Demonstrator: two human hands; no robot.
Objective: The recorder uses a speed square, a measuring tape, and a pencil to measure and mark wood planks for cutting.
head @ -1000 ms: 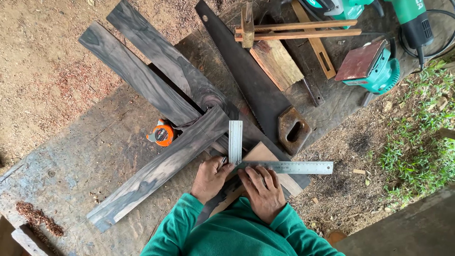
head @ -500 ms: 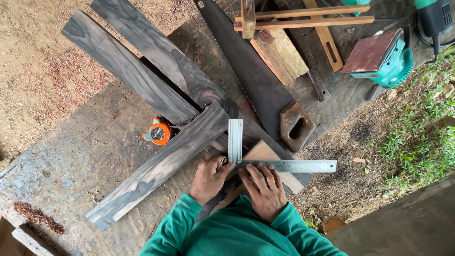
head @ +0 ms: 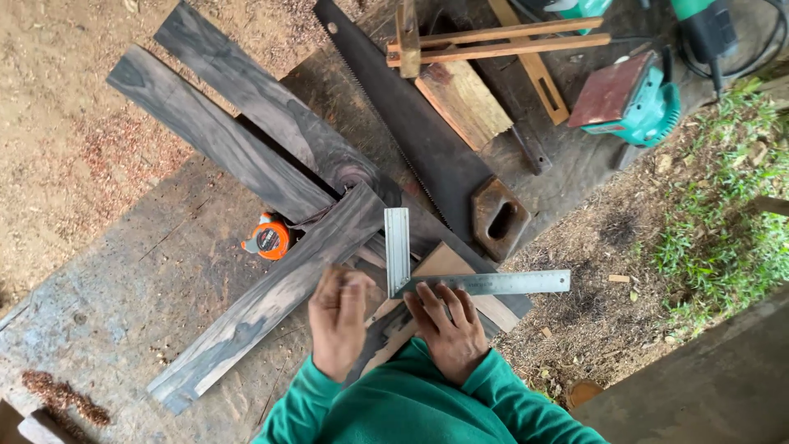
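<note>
3 dark planks [head: 246, 148] fanned across the grey table [head: 123, 279]: 2 ran up toward the far left corner, and the 3rd [head: 271, 296] slanted down to the near left edge. An orange tape measure [head: 267, 238] sat just beside that 3rd plank. The left hand [head: 337, 316] hovered blurred above the plank's near side, fingers loosely curled, gripping nothing visible. A steel square [head: 399, 251] lay with 1 arm pointing away from the person and the other running right, over a pale board [head: 448, 267]. The right hand [head: 448, 329] lay flat and open, fingertips pressing the square's right-running arm near its corner. Farther right, a handsaw [head: 427, 148] stretched diagonally, its wooden handle toward the person. A teal sander [head: 633, 103] rested at the table's far right.
</note>
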